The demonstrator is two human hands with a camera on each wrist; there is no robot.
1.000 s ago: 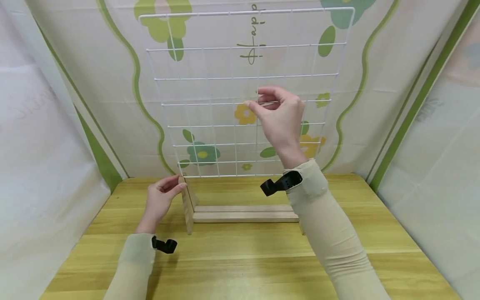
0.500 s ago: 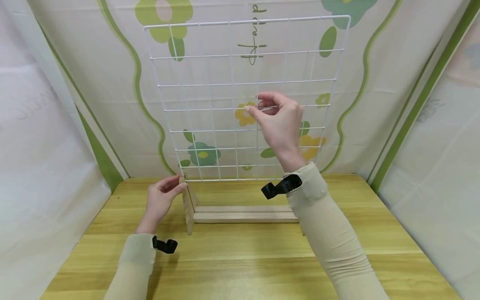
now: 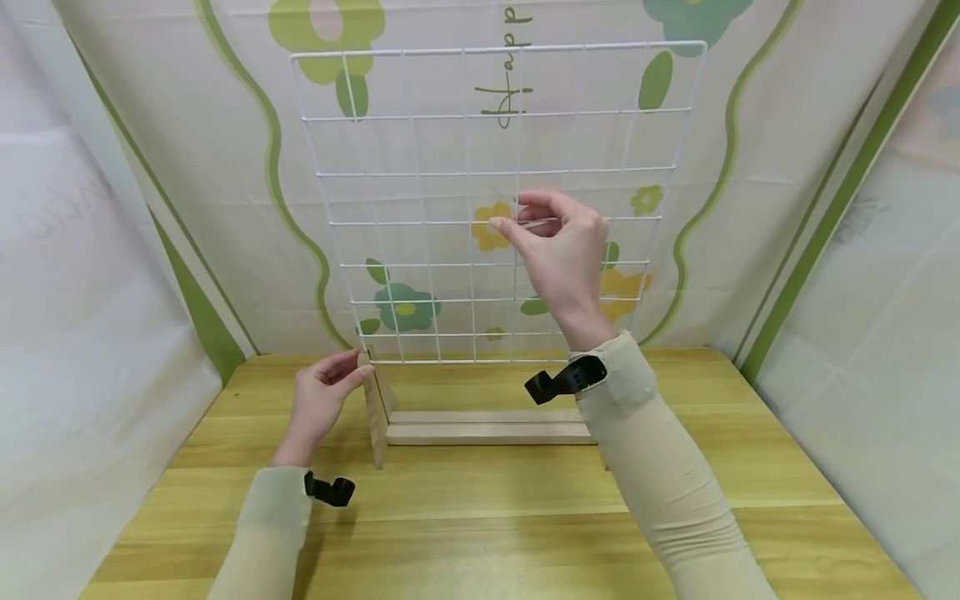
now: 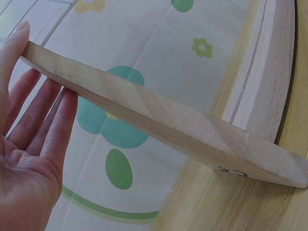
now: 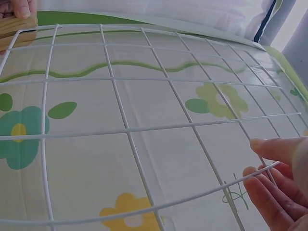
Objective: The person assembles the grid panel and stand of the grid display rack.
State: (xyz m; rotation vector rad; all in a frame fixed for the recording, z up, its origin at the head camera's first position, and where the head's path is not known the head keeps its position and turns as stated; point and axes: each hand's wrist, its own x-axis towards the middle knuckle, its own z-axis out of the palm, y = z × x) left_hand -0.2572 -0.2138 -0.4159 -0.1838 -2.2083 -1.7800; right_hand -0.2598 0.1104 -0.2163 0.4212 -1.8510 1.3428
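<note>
My right hand (image 3: 562, 250) holds a white wire grid panel (image 3: 470, 222) near its middle, the thumb and fingers pinching the wires. The panel stands upright above a pale wooden stand. My left hand (image 3: 318, 404) pinches the top of the stand's left upright (image 3: 375, 412) between thumb and fingers. At that upright's top is the panel's lower left corner; whether it sits inside the slot, I cannot tell. A grooved wooden crossbar (image 3: 487, 433) runs right from the upright's foot. My right arm hides most of the stand's right end. Two metal fasteners (image 4: 232, 171) show low on the left upright.
The stand rests on a wood-grain table (image 3: 450, 517). Behind it hangs a white cloth backdrop (image 3: 600, 50) printed with flowers, and pale cloth walls (image 3: 870, 317) enclose both sides. Black wrist cameras (image 3: 566, 379) are strapped over both sleeves.
My right hand has lowered the grid panel, mostly in the first half second, bringing its bottom edge a little closer to the stand. The left hand and stand have stayed in place.
</note>
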